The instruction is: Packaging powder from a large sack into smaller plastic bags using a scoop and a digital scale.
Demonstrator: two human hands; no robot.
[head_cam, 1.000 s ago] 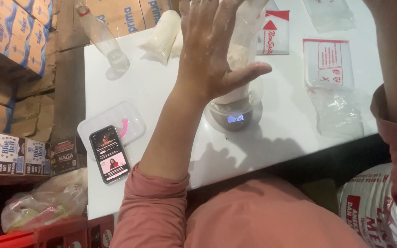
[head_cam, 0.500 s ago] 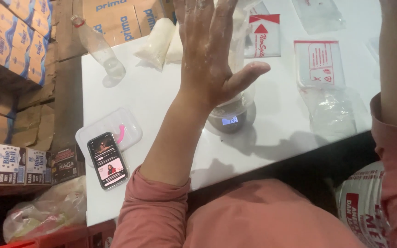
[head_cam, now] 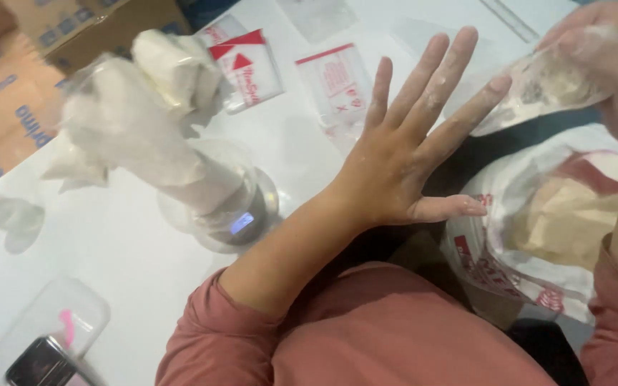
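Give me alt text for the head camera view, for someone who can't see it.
A left hand spreads open, fingers dusted white, over a white table, while the right hand grips a small clear bag of powder. A small scale and a large open sack sit nearby.

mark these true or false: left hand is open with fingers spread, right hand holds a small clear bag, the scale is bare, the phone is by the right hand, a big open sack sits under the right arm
1. The left hand is open with fingers spread. True.
2. The right hand holds a small clear bag. True.
3. The scale is bare. False: a clear container with a filled bag stands on it.
4. The phone lies by the right hand. False: it lies at the table's near left corner, far from that hand.
5. A big open sack sits under the right arm. True.
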